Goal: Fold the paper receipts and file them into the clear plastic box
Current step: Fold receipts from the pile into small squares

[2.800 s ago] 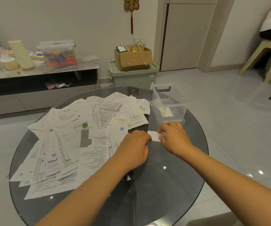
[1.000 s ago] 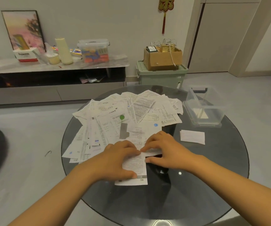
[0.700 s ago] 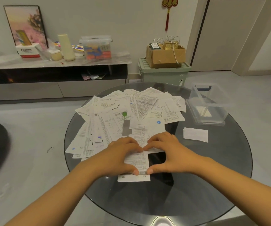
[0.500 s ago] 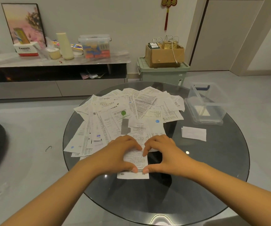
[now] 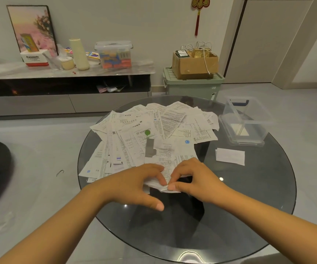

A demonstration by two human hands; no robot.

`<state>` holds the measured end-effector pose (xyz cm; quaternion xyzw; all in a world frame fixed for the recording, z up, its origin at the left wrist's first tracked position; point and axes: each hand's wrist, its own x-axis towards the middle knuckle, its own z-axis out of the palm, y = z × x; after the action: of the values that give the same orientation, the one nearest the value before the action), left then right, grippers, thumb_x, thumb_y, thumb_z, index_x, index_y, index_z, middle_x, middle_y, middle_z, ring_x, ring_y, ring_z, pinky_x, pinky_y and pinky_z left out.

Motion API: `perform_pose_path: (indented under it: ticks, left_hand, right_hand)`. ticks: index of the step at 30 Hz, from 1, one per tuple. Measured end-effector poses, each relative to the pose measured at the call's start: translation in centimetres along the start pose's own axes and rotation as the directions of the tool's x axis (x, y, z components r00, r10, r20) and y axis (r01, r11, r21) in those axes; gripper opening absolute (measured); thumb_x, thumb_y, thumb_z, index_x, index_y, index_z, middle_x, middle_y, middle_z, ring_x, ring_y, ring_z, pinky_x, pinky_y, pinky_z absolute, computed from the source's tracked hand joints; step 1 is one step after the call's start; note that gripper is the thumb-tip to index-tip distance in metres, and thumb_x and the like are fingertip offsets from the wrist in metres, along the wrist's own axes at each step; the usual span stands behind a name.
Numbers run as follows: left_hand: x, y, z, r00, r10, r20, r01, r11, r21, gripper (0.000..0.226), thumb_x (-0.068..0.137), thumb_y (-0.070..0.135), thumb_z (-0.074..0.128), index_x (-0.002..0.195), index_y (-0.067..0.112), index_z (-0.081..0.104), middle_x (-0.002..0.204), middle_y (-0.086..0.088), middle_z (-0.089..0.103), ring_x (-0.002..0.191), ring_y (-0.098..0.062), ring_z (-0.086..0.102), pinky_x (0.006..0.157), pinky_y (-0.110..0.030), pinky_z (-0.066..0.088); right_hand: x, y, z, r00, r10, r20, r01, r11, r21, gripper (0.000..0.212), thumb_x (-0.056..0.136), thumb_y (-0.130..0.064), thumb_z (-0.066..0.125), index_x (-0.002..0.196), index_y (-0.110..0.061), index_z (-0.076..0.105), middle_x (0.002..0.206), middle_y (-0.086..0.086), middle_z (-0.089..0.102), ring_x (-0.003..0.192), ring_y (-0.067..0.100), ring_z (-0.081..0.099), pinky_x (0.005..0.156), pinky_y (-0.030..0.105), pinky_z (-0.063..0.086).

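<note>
a: head view, hands?
b: left hand (image 5: 134,184) and right hand (image 5: 193,178) are both pinching the receipt (image 5: 165,180), lifting its near edge for folding.
a: box?
b: clear plastic box (image 5: 243,122) is sitting open far right, folded slip (image 5: 230,156) waiting beside it.

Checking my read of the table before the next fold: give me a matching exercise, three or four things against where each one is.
Things:
1. clear plastic box
2. folded receipt
3. receipt being folded
4. cardboard box

Places:
A. pinched between both hands
B. on the green bin
C. flat on the glass, just in front of the clear box
D. far right of the table

Pairs: 1-D, 2-C, 3-A, 4-B
</note>
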<state>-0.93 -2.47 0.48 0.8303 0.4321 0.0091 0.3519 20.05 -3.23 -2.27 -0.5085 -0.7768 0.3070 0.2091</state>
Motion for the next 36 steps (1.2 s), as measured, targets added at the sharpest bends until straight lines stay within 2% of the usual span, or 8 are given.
perform_pose_path:
  ticks: [6,9,14,17,23,26,30,36]
  left_hand:
    - [0.2,0.2,-0.6,0.990,-0.054,-0.128,0.034,0.987,-0.154,0.029,0.088,0.046,0.057,0.114,0.036,0.065,0.099,0.017,0.068,0.085,0.001,0.059,0.078,-0.013,0.041]
    - [0.3,0.2,-0.8,0.981,-0.110,-0.163,0.075,0.976,-0.203,0.029,0.087,0.049,0.055,0.090,0.024,0.070,0.061,0.009,0.054,0.060,-0.007,0.045,0.064,-0.021,0.035]
    - [0.6,0.8,-0.9,0.962,-0.178,-0.206,0.126,0.962,-0.243,0.039,0.090,0.046,0.052,0.057,0.025,0.049,0.042,0.013,0.037,0.044,-0.003,0.036,0.054,-0.017,0.027]
    - [1.2,0.9,-0.5,0.932,-0.184,-0.313,0.122,0.970,-0.208,0.039,0.092,0.043,0.051,0.064,0.016,0.053,0.046,0.012,0.039,0.046,-0.003,0.037,0.053,-0.016,0.027]
    - [2.9,1.3,0.5,0.832,-0.191,-0.521,0.096,0.974,-0.204,0.035,0.094,0.037,0.050,0.066,0.017,0.054,0.058,0.008,0.049,0.056,-0.007,0.045,0.052,-0.018,0.031]
    - [3.5,1.5,0.6,0.805,-0.207,-0.555,0.122,0.975,-0.186,0.015,0.093,0.037,0.053,0.094,0.025,0.061,0.077,0.012,0.056,0.072,-0.007,0.051,0.055,-0.015,0.032]
    - [3.4,1.0,0.7,0.786,-0.235,-0.571,0.178,0.972,-0.155,0.061,0.085,0.032,0.067,0.137,0.027,0.036,0.110,0.008,0.047,0.100,-0.008,0.048,0.078,-0.015,0.035]
    - [3.0,0.2,1.2,0.727,-0.222,-0.650,0.279,0.960,-0.015,0.091,0.077,0.025,0.075,0.146,0.025,0.015,0.135,-0.002,0.031,0.128,-0.017,0.032,0.095,-0.026,0.034]
  right_hand:
    - [0.0,-0.6,-2.0,0.985,0.128,0.115,-0.152,0.958,0.243,0.008,0.084,-0.019,0.068,0.078,-0.023,0.071,0.072,-0.013,0.065,0.065,-0.002,0.056,0.065,0.009,0.043]
    - [0.0,-0.6,-2.5,0.973,0.179,0.143,-0.218,0.915,0.338,0.008,0.084,-0.022,0.067,0.083,-0.018,0.074,0.076,-0.008,0.069,0.072,0.004,0.060,0.069,0.013,0.047]
    - [0.3,-0.5,-2.7,0.962,0.235,0.137,-0.272,0.799,0.537,0.042,0.084,-0.047,0.053,0.096,-0.012,0.073,0.102,-0.003,0.072,0.098,0.010,0.065,0.095,0.024,0.047]
    - [0.6,-0.7,-2.5,0.955,0.279,0.095,-0.284,0.782,0.555,0.049,0.087,-0.054,0.042,0.095,-0.017,0.072,0.096,-0.004,0.073,0.090,0.007,0.065,0.091,0.023,0.045]
    - [1.0,-0.1,-1.3,0.977,0.204,-0.054,-0.179,0.937,0.300,0.007,0.081,-0.027,0.071,0.080,-0.025,0.064,0.066,-0.011,0.063,0.059,-0.004,0.055,0.061,0.008,0.040]
    - [1.9,0.3,-0.7,0.966,0.214,-0.148,-0.190,0.969,0.158,0.016,0.081,-0.029,0.070,0.082,-0.017,0.059,0.074,-0.004,0.062,0.063,0.002,0.052,0.059,0.012,0.039]
    - [2.4,0.2,-0.2,0.964,0.196,-0.179,-0.187,0.980,0.061,0.019,0.083,-0.034,0.067,0.090,-0.027,0.051,0.075,-0.011,0.057,0.067,0.002,0.051,0.068,0.020,0.045]
    - [2.7,-0.2,0.1,0.978,0.146,-0.149,-0.166,0.977,-0.132,0.057,0.080,-0.039,0.068,0.127,-0.026,0.039,0.095,-0.012,0.046,0.082,0.005,0.048,0.075,0.024,0.044]
